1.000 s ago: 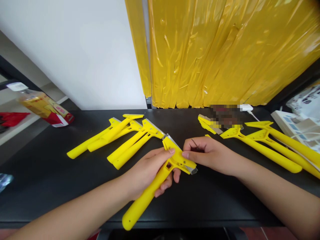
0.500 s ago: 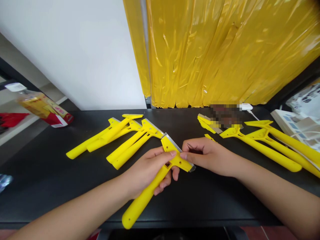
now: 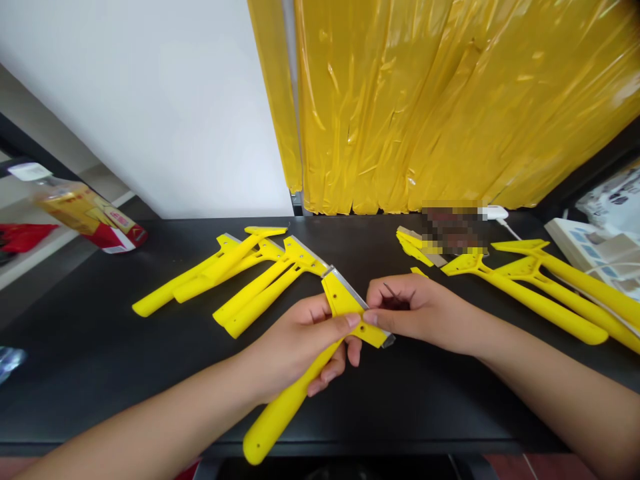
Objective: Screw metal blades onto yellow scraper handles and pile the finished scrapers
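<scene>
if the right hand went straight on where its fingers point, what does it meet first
The yellow scraper held in the left hand: the right hand seems to touch its metal-edged head, though exact contact is hard to judge from this one view.

The yellow scraper (image 3: 313, 373) slants over the black surface (image 3: 440, 400) in the left hand (image 3: 300, 337), its long rounded handle (image 3: 280, 417) toward the near left, its flared head (image 3: 343, 299) toward the far right. A silvery strip (image 3: 349, 285) edges the head, with a dark piece (image 3: 389, 341) at one corner. A thin dark tool (image 3: 391, 292) pokes from the right hand (image 3: 425, 310).
</scene>
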